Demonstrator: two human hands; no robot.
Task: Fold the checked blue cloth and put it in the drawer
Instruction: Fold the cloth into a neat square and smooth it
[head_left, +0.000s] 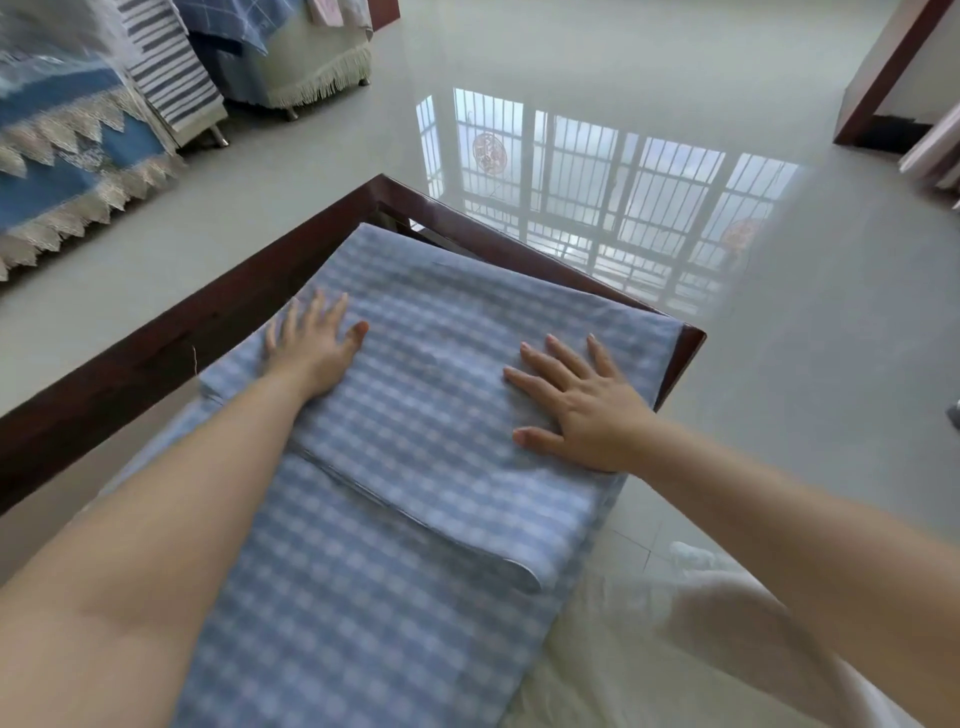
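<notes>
Pressing flat on the checked blue cloth (415, 415), both hands lie with fingers straight and spread, gripping nothing: the left hand (311, 348) near the cloth's far-left edge, the right hand (582, 405) toward its right edge. The cloth lies across a dark wooden frame (171, 338), which looks like the rim of a table or an open drawer; I cannot tell which. Folding seems partly done: an upper folded layer lies under the palms, its near edge running on a slant from below the left forearm to a rounded corner at the near right, and a longer single layer runs out from beneath it toward the person. By my judgement at least one more fold is left, then the stowing; no drawer can be picked out for certain. As to edges, the cloth's far corner sits just inside the frame's far corner, its right edge overhangs the frame's right corner beside the right hand, and its left edge lies close along the left rail. The glossy pale floor (779, 364) lies beyond the far and right sides, so there is room to swing the arms there. Covered furniture with fringed and striped fabrics (171, 78) stands well apart at the far left.
</notes>
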